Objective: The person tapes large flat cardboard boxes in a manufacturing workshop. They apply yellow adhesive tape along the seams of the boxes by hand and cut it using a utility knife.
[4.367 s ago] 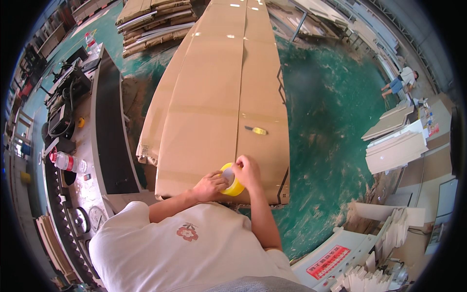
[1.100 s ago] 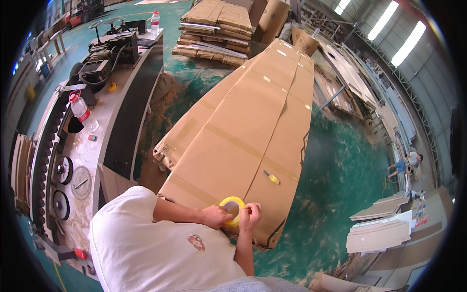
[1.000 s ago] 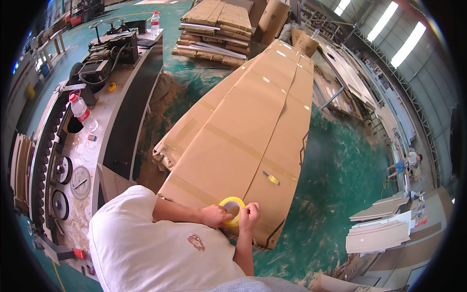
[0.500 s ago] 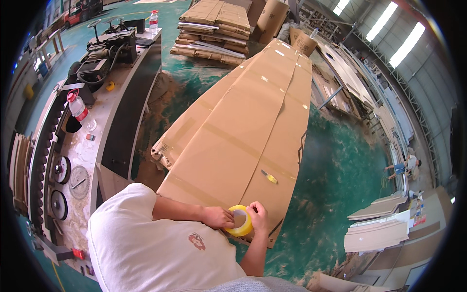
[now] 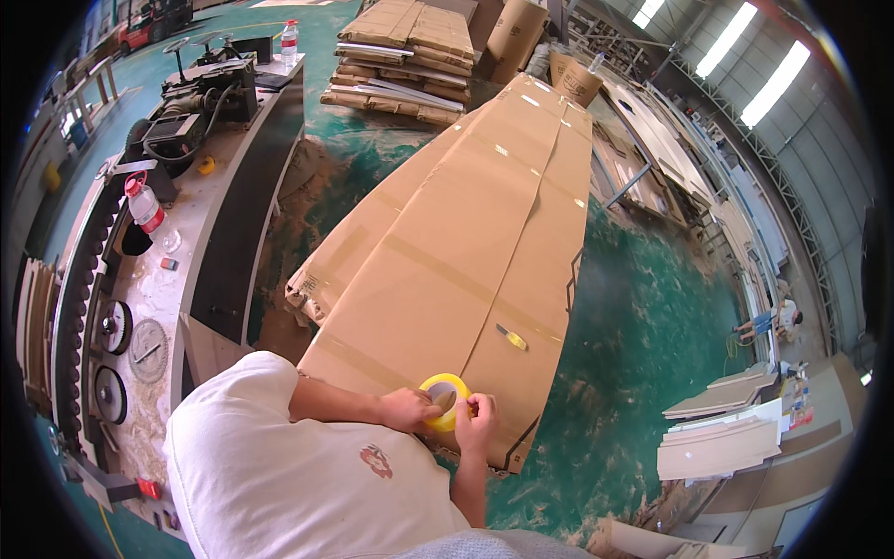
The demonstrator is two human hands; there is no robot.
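Note:
A yellow roll of packing tape (image 5: pixel 447 424) is held up above the near end of a long cardboard package (image 5: pixel 442 279). My left hand (image 5: pixel 408 410) grips the roll's left side, with fingers at its inner ring. On the opposite side, my right hand (image 5: pixel 477 424) has its thumb and fingers pinched at the roll's outer edge; whether a loose tape end is between them is too small to tell. A yellow utility knife (image 5: pixel 511 337) lies on the cardboard beyond my right hand, near the lengthwise seam.
At left stands a machine bench (image 5: pixel 209 224) with gears, a saw blade and a plastic bottle (image 5: pixel 152 214). Flat cartons (image 5: pixel 405 61) are stacked at the far end. Boards (image 5: pixel 722 438) lie at right on the green floor, and a person (image 5: pixel 778 319) is farther off.
The tape roll and my right hand have shifted left and slightly away from me. The roll looks turned a little in my hands. The knife has stayed on the cardboard.

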